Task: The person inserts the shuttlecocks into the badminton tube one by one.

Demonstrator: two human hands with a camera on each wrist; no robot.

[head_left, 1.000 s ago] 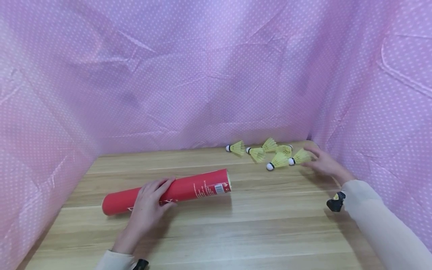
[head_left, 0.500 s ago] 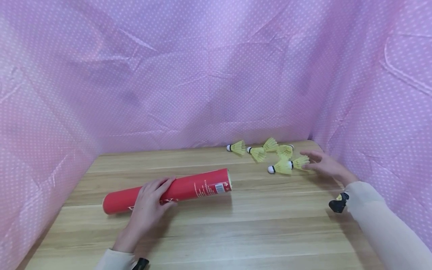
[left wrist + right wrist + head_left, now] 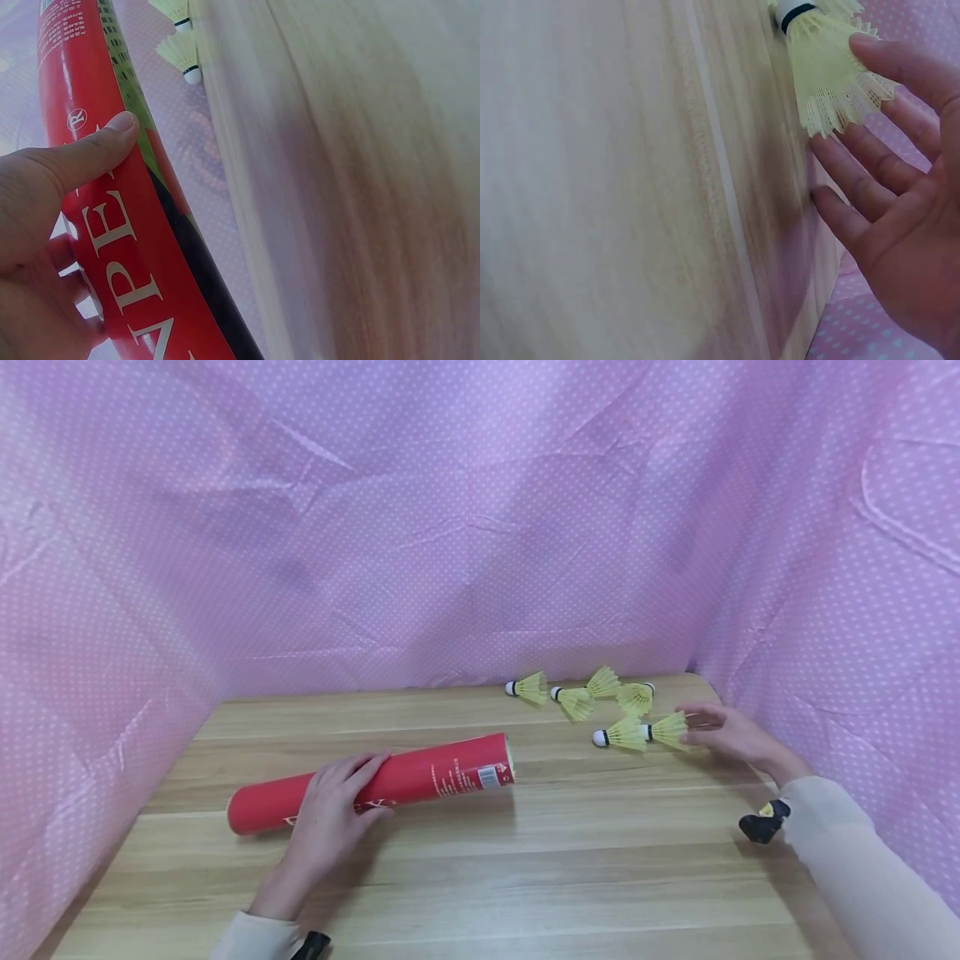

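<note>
My left hand (image 3: 326,822) grips a red shuttlecock tube (image 3: 442,772) round its middle, thumb across the printed side in the left wrist view. The tube lies slanted, its right end towards the back. At the right, my right hand (image 3: 738,739) holds a yellow shuttlecock (image 3: 667,731) by the skirt's rim; the right wrist view has the thumb on the skirt (image 3: 829,67) and the fingers behind it. Its white cork meets the skirt of a second shuttlecock (image 3: 622,734), in line with it, cork pointing left.
Behind this pair lie several more yellow shuttlecocks, among them one at the left (image 3: 531,688) and one near the right (image 3: 636,697). Pink dotted cloth (image 3: 465,527) hangs round the back and sides of the wooden table (image 3: 540,877).
My right hand has come slightly nearer with its shuttlecock, and the front pair has swung from slanted to nearly level in one line. The left hand and the tube have stayed put.
</note>
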